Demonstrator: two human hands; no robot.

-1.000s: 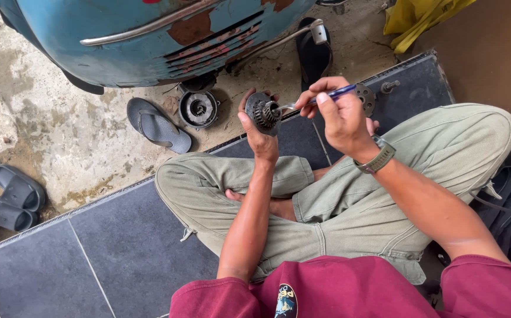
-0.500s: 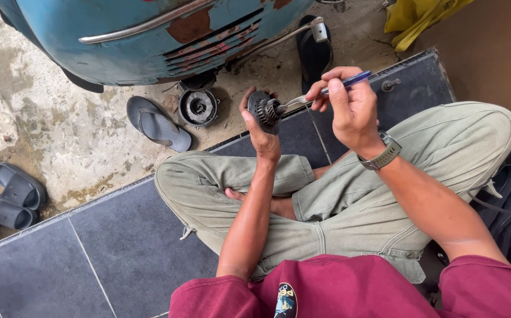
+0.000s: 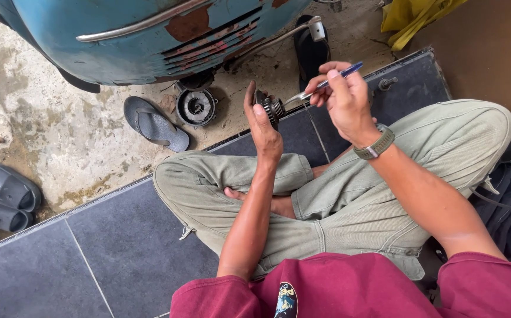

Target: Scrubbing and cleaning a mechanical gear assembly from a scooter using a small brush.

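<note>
Dark, greasy metal is what we've got in our left hand [image 3: 263,126]: a small toothed gear part [image 3: 270,108], round and ribbed around the edge, held up in front of us above our crossed legs with the fingers wrapped round its back, so that grip is closed tight on it. Our right hand [image 3: 343,100] is just beside it, pinched shut around a thin tool with a blue handle [image 3: 325,84], and the shiny metal end of that tool reaches right up to the gear part, touching it or as good as, hard to tell which from this angle. There's a green-strapped watch [image 3: 375,145] on the right wrist. We're sitting cross-legged in light olive trousers [image 3: 349,200] and a maroon shirt [image 3: 349,288] on dark grey floor tiles [image 3: 114,259], right at the edge where the tiles meet rough, stained concrete [image 3: 49,129]. On that concrete, beyond our knee, sits a round metal housing [image 3: 196,108] with a spiral-looking middle, and a grey flip-flop [image 3: 155,123] lies just beside it. Behind both is the scuffed, rusty blue body of a scooter [image 3: 149,29] with a chrome trim strip. Off to the far left a pair of dark slides [image 3: 7,200] sits near the tile edge, well apart from everything else. Some yellow cloth [image 3: 411,17] is bunched up at the top right.
</note>
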